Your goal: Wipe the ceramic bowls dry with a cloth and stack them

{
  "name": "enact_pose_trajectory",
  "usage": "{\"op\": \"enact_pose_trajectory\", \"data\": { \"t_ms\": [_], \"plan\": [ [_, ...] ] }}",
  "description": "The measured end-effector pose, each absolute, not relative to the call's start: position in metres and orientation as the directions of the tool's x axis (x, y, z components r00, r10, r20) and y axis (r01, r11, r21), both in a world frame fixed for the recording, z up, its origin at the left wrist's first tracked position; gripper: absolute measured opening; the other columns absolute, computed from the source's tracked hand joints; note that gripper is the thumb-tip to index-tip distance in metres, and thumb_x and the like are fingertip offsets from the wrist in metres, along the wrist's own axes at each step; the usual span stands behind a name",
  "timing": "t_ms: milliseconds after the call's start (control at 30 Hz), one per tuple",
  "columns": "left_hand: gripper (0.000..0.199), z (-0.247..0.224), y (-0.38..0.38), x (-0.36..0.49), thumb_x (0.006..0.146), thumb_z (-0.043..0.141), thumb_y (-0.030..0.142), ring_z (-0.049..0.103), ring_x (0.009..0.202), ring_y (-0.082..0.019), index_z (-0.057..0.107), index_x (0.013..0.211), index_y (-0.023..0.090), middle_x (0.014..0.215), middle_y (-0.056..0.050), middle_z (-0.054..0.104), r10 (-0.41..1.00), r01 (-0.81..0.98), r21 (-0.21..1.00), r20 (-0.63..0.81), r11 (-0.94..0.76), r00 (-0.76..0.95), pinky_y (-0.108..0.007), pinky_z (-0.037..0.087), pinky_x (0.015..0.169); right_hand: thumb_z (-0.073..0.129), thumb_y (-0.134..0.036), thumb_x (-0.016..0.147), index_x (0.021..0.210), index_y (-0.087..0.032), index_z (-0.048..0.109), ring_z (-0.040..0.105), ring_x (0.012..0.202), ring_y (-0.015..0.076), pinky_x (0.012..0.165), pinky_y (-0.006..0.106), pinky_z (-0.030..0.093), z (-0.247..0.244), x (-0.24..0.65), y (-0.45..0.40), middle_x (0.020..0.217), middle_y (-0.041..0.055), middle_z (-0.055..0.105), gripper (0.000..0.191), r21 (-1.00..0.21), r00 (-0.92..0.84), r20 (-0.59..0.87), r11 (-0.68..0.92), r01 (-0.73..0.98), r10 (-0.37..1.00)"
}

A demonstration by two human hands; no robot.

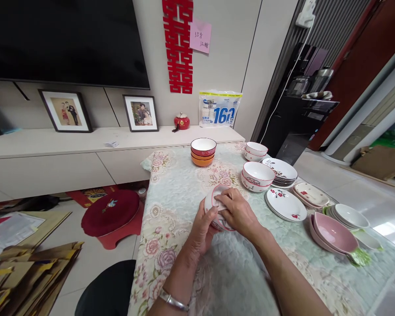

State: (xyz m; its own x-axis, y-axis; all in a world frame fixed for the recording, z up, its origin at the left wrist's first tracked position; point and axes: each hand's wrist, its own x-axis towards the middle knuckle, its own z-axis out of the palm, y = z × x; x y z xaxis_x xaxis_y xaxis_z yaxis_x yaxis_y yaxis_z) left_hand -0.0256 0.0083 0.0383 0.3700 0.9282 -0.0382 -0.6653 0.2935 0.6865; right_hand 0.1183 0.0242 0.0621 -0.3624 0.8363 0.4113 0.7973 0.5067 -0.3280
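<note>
Over the floral tablecloth (171,188), the left hand (202,226) curls closed around 1 patterned bowl (209,198); the right hand (239,211) bends its fingers inside, their hold unclear. This 2-handed handling seems to call for steady left support.

Single head-worn view, looking forward and steeply down from above the near side of the floral tablecloth (164,171). Closest: forearms entering at the lower edge, left hand (202,226) and right hand (242,213) at the white bowl (210,202), just below centre. Farther: television (66,39), upper left. Wide field, floor (115,253) at left, wooden door (365,57) at far right
</note>
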Motion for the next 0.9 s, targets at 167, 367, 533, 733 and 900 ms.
{"op": "enact_pose_trajectory", "data": {
  "t_ms": [167,367,533,733,900],
  "plan": [
    [0.078,0.030,0.010,-0.018,0.070,0.079,0.030,0.051,0.128,-0.030,0.040,0.137,0.022,0.138,-0.012,0.054,0.962,-0.636,0.756,0.033,0.153,0.271,-0.039,0.044,0.103,0.053,-0.009,0.079,0.095,-0.017,0.064,0.053,0.083,0.0192,0.070,0.029,0.041,0.053,0.114,0.026,0.093,0.0067,0.058,0.022,-0.445,-0.286,0.309,0.404,0.799,0.907],
    [0.085,0.024,0.014,-0.022,0.068,0.080,0.029,0.050,0.129,-0.031,0.035,0.139,0.022,0.142,-0.013,0.050,0.984,-0.573,0.819,0.075,0.031,0.162,-0.043,0.040,0.107,0.056,-0.015,0.074,0.095,-0.020,0.066,0.056,0.080,0.0167,0.072,0.027,0.043,0.055,0.108,0.026,0.088,0.0011,0.064,0.024,-0.899,-0.321,0.164,0.275,0.341,0.933],
    [0.080,0.030,0.013,-0.024,0.070,0.078,0.031,0.051,0.128,-0.029,0.038,0.139,0.023,0.138,-0.011,0.054,0.988,-0.625,0.779,0.045,0.058,0.148,-0.038,0.044,0.103,0.058,-0.032,0.082,0.117,-0.021,0.059,0.056,0.073,0.0157,0.064,0.025,0.043,0.067,0.107,0.018,0.086,0.0009,0.062,0.037,-0.993,-0.381,-0.017,-0.061,-0.102,0.924],
    [0.080,0.033,0.015,-0.027,0.071,0.077,0.035,0.062,0.113,-0.028,0.039,0.141,0.023,0.124,-0.011,0.064,0.998,-0.662,0.748,-0.012,0.047,0.057,-0.039,0.048,0.095,0.065,-0.021,0.076,0.106,-0.022,0.063,0.055,0.090,0.0177,0.080,0.028,0.045,0.085,0.112,0.012,0.100,0.0008,0.061,0.030,-0.919,-0.597,0.072,0.286,0.272,0.799],
    [0.079,0.035,0.018,-0.030,0.073,0.076,0.035,0.063,0.112,-0.027,0.038,0.142,0.024,0.125,-0.011,0.064,0.997,-0.673,0.735,-0.067,0.081,0.047,-0.036,0.049,0.093,0.057,-0.003,0.074,0.097,-0.021,0.063,0.054,0.106,0.0217,0.097,0.036,0.038,0.080,0.110,0.012,0.101,0.0032,0.065,0.030,-0.543,-0.630,0.215,0.627,0.559,0.746]
  ]
}}
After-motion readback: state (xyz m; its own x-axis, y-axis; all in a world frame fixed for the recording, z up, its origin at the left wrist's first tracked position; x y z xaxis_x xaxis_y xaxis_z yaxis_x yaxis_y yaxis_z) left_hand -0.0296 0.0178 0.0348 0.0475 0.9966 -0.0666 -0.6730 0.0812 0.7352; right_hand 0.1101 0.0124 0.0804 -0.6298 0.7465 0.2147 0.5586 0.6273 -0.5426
